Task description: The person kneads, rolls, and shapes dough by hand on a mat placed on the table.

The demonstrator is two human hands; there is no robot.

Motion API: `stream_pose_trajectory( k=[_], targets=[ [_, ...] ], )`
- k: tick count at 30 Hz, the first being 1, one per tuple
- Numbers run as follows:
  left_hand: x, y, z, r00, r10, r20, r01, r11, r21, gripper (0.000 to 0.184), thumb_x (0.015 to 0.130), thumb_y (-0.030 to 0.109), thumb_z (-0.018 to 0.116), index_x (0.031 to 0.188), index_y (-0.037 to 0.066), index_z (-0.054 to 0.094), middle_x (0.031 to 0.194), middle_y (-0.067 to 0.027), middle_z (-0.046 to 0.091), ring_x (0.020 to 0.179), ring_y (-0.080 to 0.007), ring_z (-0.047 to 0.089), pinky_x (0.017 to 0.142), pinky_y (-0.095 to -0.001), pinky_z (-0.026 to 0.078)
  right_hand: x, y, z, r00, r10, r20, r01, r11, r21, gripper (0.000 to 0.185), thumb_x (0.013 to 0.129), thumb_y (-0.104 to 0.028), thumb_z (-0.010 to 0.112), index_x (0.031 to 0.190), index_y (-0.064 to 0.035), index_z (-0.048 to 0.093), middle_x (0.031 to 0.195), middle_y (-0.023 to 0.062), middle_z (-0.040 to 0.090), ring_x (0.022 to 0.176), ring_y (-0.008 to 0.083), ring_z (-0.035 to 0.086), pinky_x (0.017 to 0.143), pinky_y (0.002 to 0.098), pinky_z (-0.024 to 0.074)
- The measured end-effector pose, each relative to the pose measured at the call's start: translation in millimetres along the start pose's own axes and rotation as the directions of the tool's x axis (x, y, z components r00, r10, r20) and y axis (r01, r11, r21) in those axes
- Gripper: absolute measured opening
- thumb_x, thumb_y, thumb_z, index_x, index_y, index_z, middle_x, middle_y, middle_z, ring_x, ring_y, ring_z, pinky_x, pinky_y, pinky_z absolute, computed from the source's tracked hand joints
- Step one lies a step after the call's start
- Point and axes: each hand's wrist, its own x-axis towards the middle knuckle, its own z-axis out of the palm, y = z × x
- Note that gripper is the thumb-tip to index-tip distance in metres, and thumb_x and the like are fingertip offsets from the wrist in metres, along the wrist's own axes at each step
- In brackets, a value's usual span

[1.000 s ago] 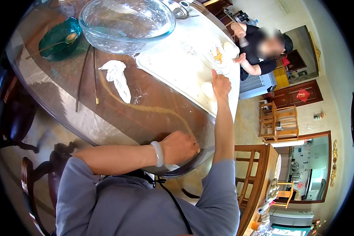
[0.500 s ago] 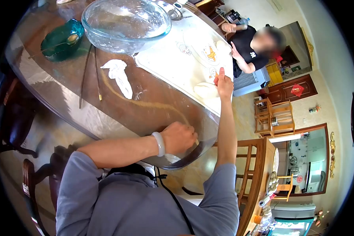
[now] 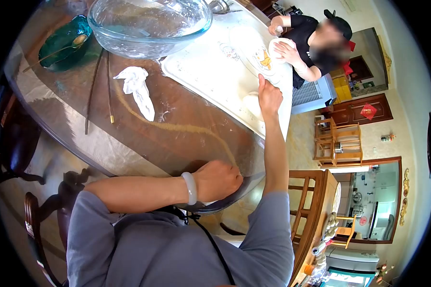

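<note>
My left hand [image 3: 220,181], a white bangle [image 3: 190,188] at its wrist, is closed in a fist at the near edge of the glass-topped table [image 3: 177,148]. Nothing shows in its fingers. On the white tray [image 3: 206,81], a pale piece of dough [image 3: 252,104] lies beside my right hand [image 3: 271,97]. That hand's fingers are curled at the dough's edge, with the thumb sticking up. Its fingertips are partly hidden.
A large glass bowl [image 3: 148,48], a green dish [image 3: 57,53] with a spoon, chopsticks [image 3: 95,93] and a crumpled white cloth [image 3: 138,92] are on the table. Across the tray, a person [image 3: 304,52] holds a round piece of dough [image 3: 275,47].
The other person's hand now rests on the round dough, which is raised at the tray's edge. My right hand shifts slightly over its dough. My left fist stays at the table edge.
</note>
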Motion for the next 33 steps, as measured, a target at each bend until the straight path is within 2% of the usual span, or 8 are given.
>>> stream_pose_trajectory(
  k=[9,11,14,17,18,22,25,33],
  targets=[
    [0,-15,-3,0.994,0.019,-0.104,-0.013,0.998,0.06,0.012,0.07,0.013,0.06,0.076,0.002,0.059,0.075,-0.0127,0.059,0.065,-0.0269,0.062,0.055,-0.0365,0.05,12,13,15,0.925,0.224,0.307,-0.268,0.958,0.106,0.06,0.094,-0.053,0.031,0.08,-0.0087,0.069,0.08,0.0181,0.067,0.083,0.035,0.064,0.077,0.0432,0.0495],
    [0,-16,-7,0.998,-0.01,-0.061,0.014,0.997,0.07,0.013,0.072,0.012,0.059,0.081,0.003,0.061,0.078,-0.014,0.062,0.069,-0.0287,0.064,0.058,-0.0364,0.051,4,24,13,0.877,0.276,0.393,-0.449,0.761,0.468,0.061,0.094,-0.053,0.032,0.075,-0.0075,0.068,0.075,0.0145,0.066,0.078,0.0317,0.064,0.073,0.0397,0.0482],
    [0,-11,-3,1.0,-0.022,-0.015,0.023,0.997,0.077,0.014,0.072,0.012,0.06,0.082,0.003,0.062,0.078,-0.0141,0.062,0.069,-0.0287,0.064,0.058,-0.0362,0.051,-4,34,-14,0.75,0.319,0.579,-0.654,0.489,0.577,0.06,0.093,-0.052,0.033,0.07,-0.0077,0.067,0.069,0.011,0.065,0.073,0.0277,0.063,0.069,0.0371,0.0467],
    [0,-11,3,0.997,-0.008,-0.077,0.015,0.996,0.087,0.011,0.072,0.014,0.059,0.075,0.003,0.059,0.074,-0.0119,0.059,0.063,-0.0271,0.062,0.055,-0.0364,0.05,-18,17,-45,0.827,0.209,0.521,-0.506,0.682,0.529,0.056,0.092,-0.05,0.037,0.07,-0.0082,0.067,0.065,0.0136,0.063,0.07,0.0273,0.063,0.068,0.0362,0.0465],
    [0,-12,4,0.997,-0.005,-0.083,0.012,0.997,0.075,0.012,0.071,0.014,0.059,0.075,0.003,0.059,0.074,-0.0118,0.059,0.063,-0.027,0.062,0.055,-0.0364,0.05,-25,10,-38,0.951,0.128,0.281,-0.249,0.855,0.455,0.048,0.093,-0.043,0.043,0.068,-0.0074,0.064,0.061,0.0155,0.061,0.063,0.0292,0.062,0.062,0.0385,0.0474],
    [1,-12,3,0.998,-0.007,-0.061,0.011,0.997,0.077,0.013,0.072,0.013,0.059,0.079,0.003,0.061,0.076,-0.0124,0.061,0.067,-0.0271,0.064,0.056,-0.0357,0.051,-34,-17,-36,0.979,0.065,-0.195,-0.038,0.99,0.138,0.039,0.092,-0.033,0.049,0.064,-0.0071,0.059,0.059,0.013,0.06,0.053,0.0321,0.06,0.048,0.0424,0.0461],
    [2,-6,7,0.999,-0.005,-0.049,0.008,0.998,0.055,0.012,0.074,0.013,0.057,0.08,0.003,0.061,0.076,-0.0129,0.062,0.067,-0.0273,0.064,0.057,-0.0355,0.051,-22,-17,-24,0.966,-0.061,-0.253,0.083,0.993,0.078,0.041,0.093,-0.035,0.048,0.064,-0.0087,0.06,0.058,0.0131,0.06,0.051,0.0322,0.06,0.048,0.0416,0.0467],
    [1,0,4,0.999,-0.002,-0.05,0.004,0.999,0.039,0.014,0.068,0.014,0.059,0.075,0.002,0.059,0.072,-0.0108,0.059,0.063,-0.0261,0.061,0.054,-0.0352,0.05,14,7,15,0.999,0.024,0.038,-0.022,0.998,-0.062,0.048,0.094,-0.044,0.041,0.068,-0.0108,0.065,0.061,0.0175,0.062,0.059,0.0355,0.064,0.055,0.0447,0.0512]
  ],
)
